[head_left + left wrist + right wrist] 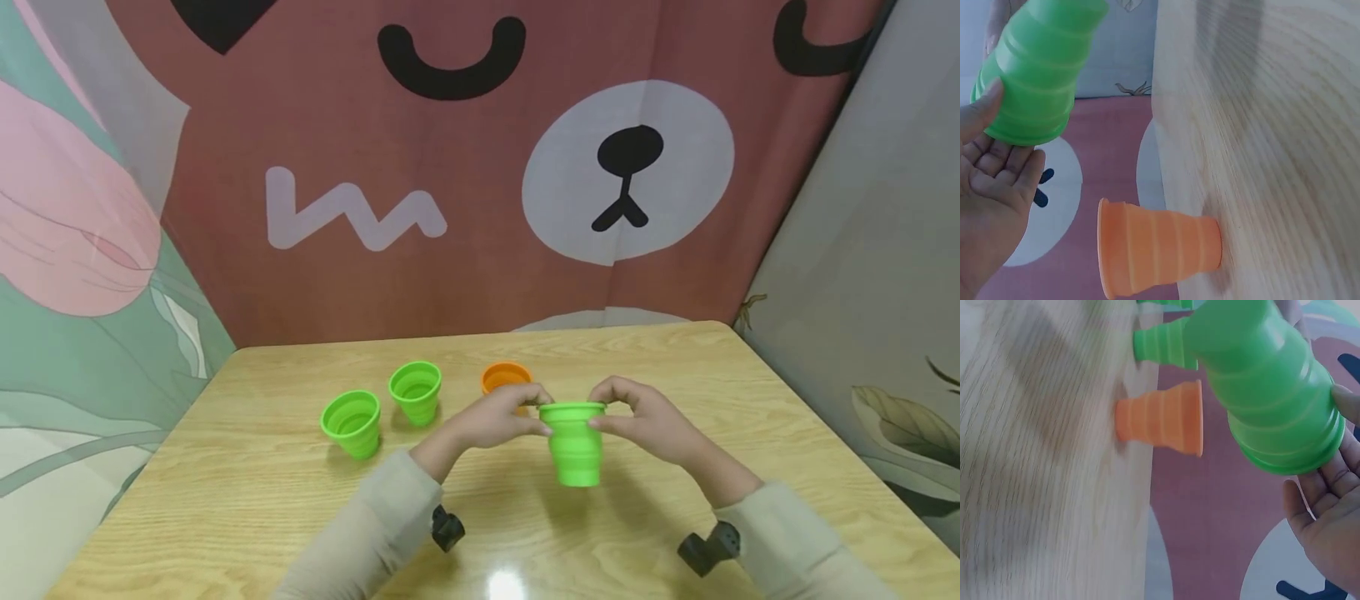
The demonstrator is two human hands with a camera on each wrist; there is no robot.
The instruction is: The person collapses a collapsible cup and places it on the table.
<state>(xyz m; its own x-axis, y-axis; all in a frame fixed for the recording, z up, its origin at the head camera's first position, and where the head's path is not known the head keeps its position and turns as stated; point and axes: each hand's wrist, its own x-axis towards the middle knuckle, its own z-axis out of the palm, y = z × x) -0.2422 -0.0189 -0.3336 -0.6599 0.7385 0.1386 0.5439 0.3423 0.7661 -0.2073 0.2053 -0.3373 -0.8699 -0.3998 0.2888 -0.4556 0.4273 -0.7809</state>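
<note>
A ribbed green collapsible cup (577,450) is held upright above the table in front of me, its rim at the top. My left hand (504,417) pinches the rim from the left, thumb on the outer wall. On the opposite side my right hand (651,421) pinches the same rim. Both wrist views show the cup's stepped wall, with the left thumb (988,106) against it and the right fingers (1335,472) at its rim. Behind the left hand stands an orange cup (506,374) of the same shape, partly hidden in the head view.
Two more green cups, one nearer (352,425) and one farther back (416,392), stand open side up on the left of the wooden table (247,500). A curtain with a bear print (480,292) hangs behind the table's back edge.
</note>
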